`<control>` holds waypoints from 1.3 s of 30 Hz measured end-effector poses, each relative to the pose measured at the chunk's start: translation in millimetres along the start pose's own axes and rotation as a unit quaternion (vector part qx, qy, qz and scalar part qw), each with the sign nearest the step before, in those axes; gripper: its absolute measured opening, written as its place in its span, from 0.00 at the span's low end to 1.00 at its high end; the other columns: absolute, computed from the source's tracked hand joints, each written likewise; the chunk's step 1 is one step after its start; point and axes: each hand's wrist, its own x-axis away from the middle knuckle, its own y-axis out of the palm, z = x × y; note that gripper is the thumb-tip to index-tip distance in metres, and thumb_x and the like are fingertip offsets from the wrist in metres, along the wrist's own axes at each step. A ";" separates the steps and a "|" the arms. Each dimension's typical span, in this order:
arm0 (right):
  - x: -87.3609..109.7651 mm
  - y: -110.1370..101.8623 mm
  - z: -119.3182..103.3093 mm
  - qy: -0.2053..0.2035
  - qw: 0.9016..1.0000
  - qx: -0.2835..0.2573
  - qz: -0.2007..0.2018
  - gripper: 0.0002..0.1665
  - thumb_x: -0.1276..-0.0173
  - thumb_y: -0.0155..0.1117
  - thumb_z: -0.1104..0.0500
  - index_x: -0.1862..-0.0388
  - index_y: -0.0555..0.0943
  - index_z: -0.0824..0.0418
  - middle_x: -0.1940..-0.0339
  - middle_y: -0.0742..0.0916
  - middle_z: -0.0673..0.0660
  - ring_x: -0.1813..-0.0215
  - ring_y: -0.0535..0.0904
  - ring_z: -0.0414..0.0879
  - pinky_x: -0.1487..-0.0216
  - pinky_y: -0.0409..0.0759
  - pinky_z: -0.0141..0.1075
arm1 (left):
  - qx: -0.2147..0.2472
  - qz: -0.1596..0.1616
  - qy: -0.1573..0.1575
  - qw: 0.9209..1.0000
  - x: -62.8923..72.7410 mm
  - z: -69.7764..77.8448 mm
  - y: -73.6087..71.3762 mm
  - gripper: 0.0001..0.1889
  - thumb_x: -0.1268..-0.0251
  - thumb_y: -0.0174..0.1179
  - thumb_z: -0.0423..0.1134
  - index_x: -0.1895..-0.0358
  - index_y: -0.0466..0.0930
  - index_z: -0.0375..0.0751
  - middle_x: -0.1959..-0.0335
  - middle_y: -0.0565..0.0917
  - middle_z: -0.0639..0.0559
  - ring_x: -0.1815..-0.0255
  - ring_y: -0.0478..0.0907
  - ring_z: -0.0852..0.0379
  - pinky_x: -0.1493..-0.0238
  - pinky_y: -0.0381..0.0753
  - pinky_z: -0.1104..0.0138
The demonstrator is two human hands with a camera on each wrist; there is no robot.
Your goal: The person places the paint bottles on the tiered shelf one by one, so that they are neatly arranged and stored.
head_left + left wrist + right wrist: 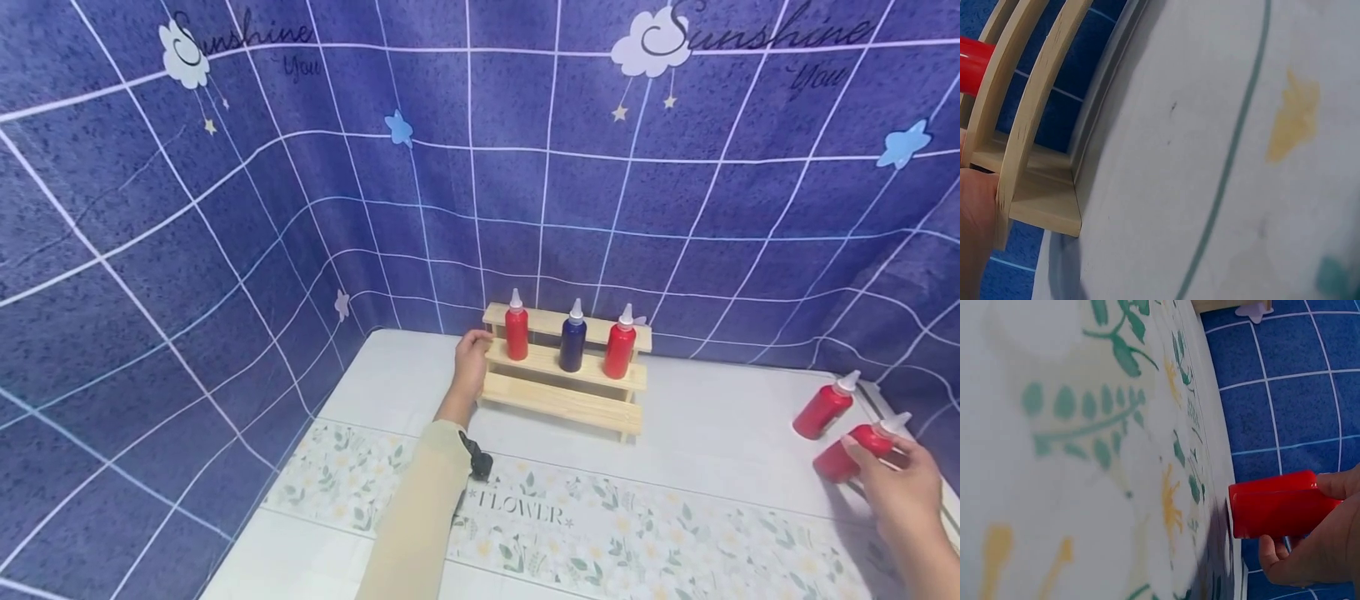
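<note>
At the left end of a three-step wooden rack (562,402), my left hand (470,367) grips the wood near the middle step. Three squeeze bottles with white pointed caps stand upright on that step: a red bottle (517,335), a dark blue bottle (572,346) and another red bottle (618,352). Far to the right, my right hand (903,487) holds a red squeeze bottle (836,463) round its body, close to the table. In the right wrist view, thumb and fingers lie on opposite sides of this red bottle (1272,515). Just behind it stands one more red bottle (822,411).
The white table (720,425) carries a printed flower band (637,533) across its front. A blue gridded curtain (510,183) hangs along the back and sides, close behind the rack. A dark strap device (480,462) sits on my left wrist.
</note>
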 end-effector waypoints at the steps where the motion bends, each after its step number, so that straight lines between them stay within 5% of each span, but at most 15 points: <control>1: 0.8 0.2 -1.2 -0.003 1.000 0.006 -0.002 0.44 0.23 0.63 0.48 0.14 0.58 0.53 0.47 0.74 0.41 0.64 0.66 0.20 0.72 0.76 0.15 | 0.000 0.004 -0.001 1.000 0.3 0.2 0.1 0.11 0.32 0.51 0.26 0.53 0.81 0.30 0.51 0.83 0.41 0.45 0.76 0.50 0.37 0.74 0.60; 3: 2.9 1.0 -4.1 -0.008 1.000 0.009 -0.008 0.46 0.21 0.60 0.48 0.13 0.54 0.57 0.44 0.75 0.40 0.59 0.68 0.20 0.72 0.75 0.13 | 0.001 0.009 -0.004 1.000 0.2 0.1 0.6 0.11 0.32 0.51 0.27 0.53 0.81 0.31 0.51 0.83 0.42 0.46 0.76 0.51 0.38 0.74 0.62; 7: 7.5 5.0 -8.7 -0.014 0.997 -0.072 -0.035 0.43 0.19 0.59 0.53 0.12 0.53 0.55 0.40 0.75 0.35 0.46 0.74 0.23 0.69 0.76 0.12 | 0.001 0.011 -0.010 1.000 0.0 0.6 0.4 0.11 0.30 0.51 0.26 0.50 0.80 0.28 0.48 0.83 0.40 0.47 0.75 0.53 0.42 0.73 0.65; 13: 20.6 10.6 -15.1 -0.049 0.988 -0.113 -0.094 0.41 0.17 0.56 0.52 0.12 0.53 0.52 0.42 0.76 0.31 0.46 0.76 0.22 0.65 0.80 0.15 | 0.003 0.016 -0.019 1.000 0.3 -2.8 -1.4 0.11 0.30 0.53 0.26 0.50 0.81 0.27 0.49 0.83 0.40 0.49 0.74 0.54 0.45 0.74 0.66; 17: 28.7 12.3 -15.9 -0.097 0.959 -0.216 -0.157 0.19 0.20 0.61 0.58 0.35 0.75 0.45 0.59 0.81 0.27 0.63 0.81 0.22 0.67 0.84 0.21 | 0.013 0.024 -0.011 1.000 -0.1 -4.2 -0.4 0.09 0.31 0.53 0.26 0.54 0.82 0.30 0.54 0.82 0.45 0.51 0.74 0.55 0.46 0.73 0.67; 19: 31.4 13.6 -15.8 -0.111 0.948 -0.241 -0.177 0.12 0.21 0.63 0.61 0.50 0.77 0.43 0.64 0.85 0.30 0.64 0.83 0.24 0.68 0.85 0.23 | 0.017 0.023 -0.010 1.000 -0.2 -3.4 0.3 0.09 0.32 0.53 0.27 0.55 0.82 0.32 0.56 0.81 0.48 0.51 0.74 0.55 0.45 0.74 0.66; 23: 36.6 17.3 -17.4 -0.121 0.947 -0.231 -0.187 0.12 0.23 0.66 0.61 0.56 0.78 0.40 0.67 0.87 0.31 0.65 0.84 0.25 0.69 0.86 0.24 | 0.017 0.020 -0.011 1.000 0.0 -0.7 1.9 0.08 0.32 0.53 0.27 0.56 0.81 0.34 0.57 0.80 0.51 0.51 0.74 0.55 0.44 0.74 0.66; 39: 54.2 37.2 -35.3 -0.200 0.954 -0.117 -0.189 0.19 0.28 0.72 0.61 0.53 0.79 0.34 0.66 0.87 0.29 0.65 0.85 0.25 0.69 0.86 0.25 | 0.023 0.025 -0.008 0.999 -0.1 -1.6 4.7 0.08 0.33 0.54 0.27 0.57 0.81 0.34 0.58 0.81 0.52 0.53 0.74 0.57 0.46 0.74 0.67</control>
